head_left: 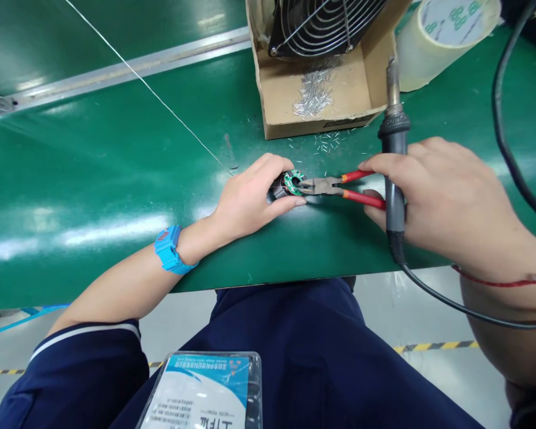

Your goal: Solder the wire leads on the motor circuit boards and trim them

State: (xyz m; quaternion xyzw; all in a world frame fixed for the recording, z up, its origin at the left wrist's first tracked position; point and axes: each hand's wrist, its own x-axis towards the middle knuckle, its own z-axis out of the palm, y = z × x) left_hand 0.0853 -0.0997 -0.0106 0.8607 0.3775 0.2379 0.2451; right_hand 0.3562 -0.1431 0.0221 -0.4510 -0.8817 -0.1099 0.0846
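Note:
My left hand (254, 196) is closed around a small round part with a green ring-shaped circuit board (293, 182) on its end, held just above the bench. My right hand (446, 196) grips red-handled cutting pliers (324, 186), whose jaws reach the board's edge near its centre hole. The same hand also holds a soldering iron (393, 173), its tip pointing away from me and its cable trailing right. A thin strand of solder wire (161, 98) slants from the upper left down toward my left hand.
Beyond my hands stands an open cardboard box (326, 122) with a black fan (326, 27) and a heap of cut metal leads (313, 92). More clippings (328, 142) lie before it. A wide tape roll (446, 44) stands at right, near a hanging black cable (500, 119).

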